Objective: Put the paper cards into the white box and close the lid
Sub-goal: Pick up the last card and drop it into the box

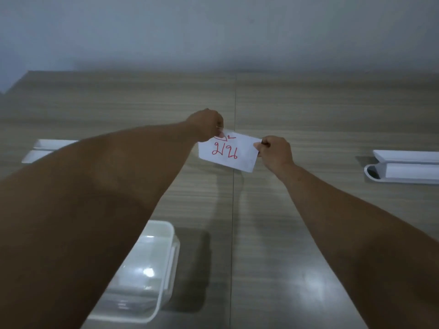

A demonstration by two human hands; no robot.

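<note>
A white paper card [231, 151] with red handwriting is held up above the middle of the wooden table [308, 119]. My left hand [207, 124] pinches its upper left corner and my right hand [275, 151] pinches its right edge. Both arms are stretched forward. The white box [152, 269] stands near the table's front, left of centre, open at the top with a glossy inside; my left forearm hides its left part. No lid is in view that I can tell apart.
A white cable-slot cover [403, 166] sits in the table at the right. A similar white one [51, 148] lies at the left, partly behind my left arm. A seam [234, 96] runs down the table's middle. A pale wall stands behind.
</note>
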